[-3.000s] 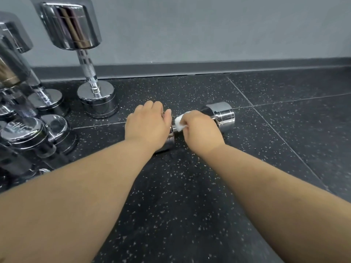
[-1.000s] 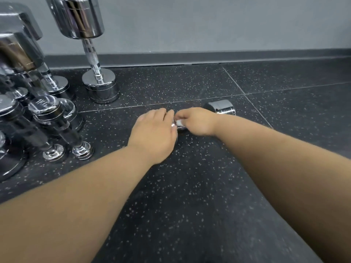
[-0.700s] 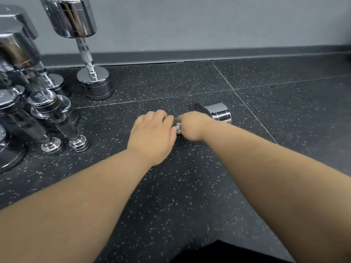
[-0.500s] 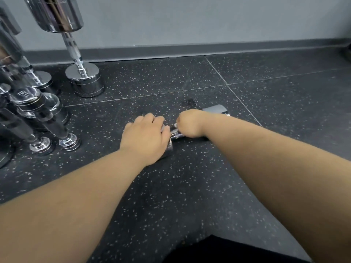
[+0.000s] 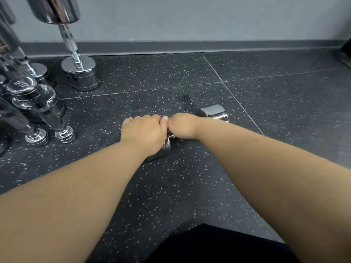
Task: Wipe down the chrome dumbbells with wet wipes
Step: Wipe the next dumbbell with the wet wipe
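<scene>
The speckled black floor (image 5: 284,103) runs back to a grey wall (image 5: 190,19), with a cluster of upright dumbbells (image 5: 80,73) standing at the left. Mid-floor, one small chrome dumbbell (image 5: 215,112) lies on its side at an angle. Its far head is mirror-bright and its near head almost hidden. The left hand (image 5: 144,132) is clenched over that near head, and the right hand (image 5: 183,126) is wrapped round the handle. Half a second ago bare handle showed between them; now the right hand has slid up against the left thumb. The white wipe seen three seconds ago is out of sight.
</scene>
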`<state>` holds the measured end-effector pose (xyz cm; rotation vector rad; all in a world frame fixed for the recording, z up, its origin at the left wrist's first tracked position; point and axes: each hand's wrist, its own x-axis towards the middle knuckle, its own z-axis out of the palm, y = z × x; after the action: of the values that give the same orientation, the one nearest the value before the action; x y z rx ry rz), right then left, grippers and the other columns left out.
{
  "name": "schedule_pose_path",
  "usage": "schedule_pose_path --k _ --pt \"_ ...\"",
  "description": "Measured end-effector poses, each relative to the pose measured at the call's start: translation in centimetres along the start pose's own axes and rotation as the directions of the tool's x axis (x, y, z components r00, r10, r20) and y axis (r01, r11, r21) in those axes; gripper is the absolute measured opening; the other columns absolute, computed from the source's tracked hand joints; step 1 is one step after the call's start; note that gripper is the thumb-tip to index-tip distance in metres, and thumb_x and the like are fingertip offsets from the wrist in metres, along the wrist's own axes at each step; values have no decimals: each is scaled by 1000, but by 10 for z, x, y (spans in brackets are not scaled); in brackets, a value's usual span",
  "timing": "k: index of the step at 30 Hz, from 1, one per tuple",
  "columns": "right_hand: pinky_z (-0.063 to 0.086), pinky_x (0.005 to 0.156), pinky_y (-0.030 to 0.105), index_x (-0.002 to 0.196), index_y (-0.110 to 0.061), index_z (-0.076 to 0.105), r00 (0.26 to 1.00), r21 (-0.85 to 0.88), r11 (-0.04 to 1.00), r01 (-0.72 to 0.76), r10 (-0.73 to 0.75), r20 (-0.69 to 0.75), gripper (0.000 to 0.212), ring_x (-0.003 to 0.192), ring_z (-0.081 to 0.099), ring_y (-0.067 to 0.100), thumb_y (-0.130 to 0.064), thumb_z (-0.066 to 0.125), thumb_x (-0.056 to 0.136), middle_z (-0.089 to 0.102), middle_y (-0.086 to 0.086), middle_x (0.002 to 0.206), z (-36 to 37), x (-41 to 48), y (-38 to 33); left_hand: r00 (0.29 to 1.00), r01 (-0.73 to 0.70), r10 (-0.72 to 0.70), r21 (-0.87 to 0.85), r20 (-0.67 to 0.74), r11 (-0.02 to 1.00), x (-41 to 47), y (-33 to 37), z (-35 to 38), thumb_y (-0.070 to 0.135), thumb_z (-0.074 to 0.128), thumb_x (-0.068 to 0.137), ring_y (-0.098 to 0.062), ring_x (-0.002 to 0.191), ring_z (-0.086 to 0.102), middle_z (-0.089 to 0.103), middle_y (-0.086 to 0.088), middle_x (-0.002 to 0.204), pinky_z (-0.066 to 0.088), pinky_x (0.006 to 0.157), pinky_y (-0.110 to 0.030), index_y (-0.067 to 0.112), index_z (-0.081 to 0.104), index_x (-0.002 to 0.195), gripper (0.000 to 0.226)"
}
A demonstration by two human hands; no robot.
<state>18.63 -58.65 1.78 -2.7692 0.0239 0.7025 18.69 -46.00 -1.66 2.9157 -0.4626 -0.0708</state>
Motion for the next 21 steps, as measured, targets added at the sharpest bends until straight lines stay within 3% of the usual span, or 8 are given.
schedule_pose_path --k 3,5,9,11,13,15,19,21 --pt "36 88 33 79 -13 45 998 78 996 41 -37 -55 32 95 52 26 -13 27 106 53 2 88 4 5 1 997 71 -71 -91 10 993 18 -8 -5 37 11 105 -31 95 55 64 -8 100 41 91 -45 18 57 87 54" --pt "22 113 41 100 -19 53 994 20 998 65 -63 -93 34 100 54 23 -27 21 108 57 -2 90 3 9 14 989 128 -138 -151 -58 980 29 -17 -9 36 12 106 -34 101 53 59 -11 105 42 92 -48 12 60 95 55" --pt "2 122 50 115 -20 52 988 -63 997 44 -53 -147 26 140 39 25 -11 30 104 62 10 122 10 12 6 964 157 -217 -327 -155 932 33 -39 -9 38 14 107 -33 102 56 62 -11 110 44 91 -46 8 63 106 57" --pt "19 119 52 95 -15 48 993 66 995 76 -69 -100 22 138 41 25 1 33 99 59 17 128 12 12 -7 970 132 -193 -353 -145 926 25 -46 -4 38 16 107 -29 96 56 64 -9 107 45 86 -43 9 63 106 55" --pt "49 74 30 93 -10 50 991 286 954 95 -63 -119 23 76 59 22 -4 30 102 61 10 87 10 6 -12 971 153 -209 -363 -119 919 18 -49 -2 39 16 107 -26 91 52 62 -6 105 41 80 -39 10 63 109 55" --pt "28 43 22 79 -17 46 988 486 868 104 -36 -147 31 47 31 12 -17 29 105 41 -1 62 5 -1 -8 964 206 -254 -384 -77 900 17 -48 -4 38 16 107 -24 90 49 61 -7 106 37 78 -37 11 62 111 54" --pt "33 46 19 115 -17 48 990 416 899 136 -109 -87 19 55 41 9 -10 46 98 57 0 79 11 -12 -14 939 325 -327 -571 102 754 10 -49 -1 12 31 101 -25 97 53 61 -4 112 43 82 -38 11 57 118 31" --pt "45 69 25 145 -16 26 986 328 930 165 -144 -88 69 76 54 8 -8 63 87 65 -8 96 24 -10 -18 937 345 -187 -697 296 628 -3 -60 2 4 47 91 -17 98 56 58 9 111 41 70 -28 27 47 128 44"
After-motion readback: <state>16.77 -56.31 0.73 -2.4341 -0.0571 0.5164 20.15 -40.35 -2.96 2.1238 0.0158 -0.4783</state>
